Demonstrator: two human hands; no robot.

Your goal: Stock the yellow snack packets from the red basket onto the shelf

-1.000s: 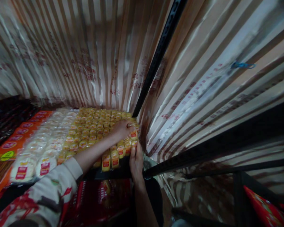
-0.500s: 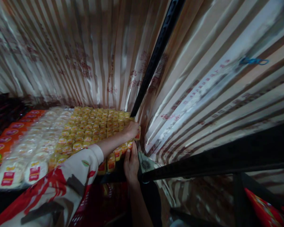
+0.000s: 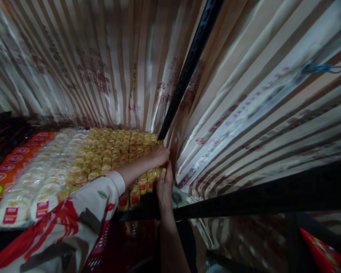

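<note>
both hands meet at the shelf corner: left hand (image 3: pixel 160 154) curled over yellow packets (image 3: pixel 113 151), right hand (image 3: pixel 165 184) pressed against their edge; whether either actually grips a packet cannot be told.

Counts on a dim shop shelf, by kind

Two bare hands show, the left hand (image 3: pixel 159 154) and the right hand (image 3: pixel 165 185), both at the right end of the small yellow packets with red labels (image 3: pixel 113 151); these lie in roughly nine or ten rows, too many and too blurred for an exact count. Beside them lie round white packets with red labels (image 3: pixel 42 178), about three columns, number unclear. Further left, flat orange packs with red oval marks (image 3: pixel 5 167) overlap, five or so visible. One black metal upright post (image 3: pixel 187 72) and one black shelf rail (image 3: pixel 244 201) show.
</note>
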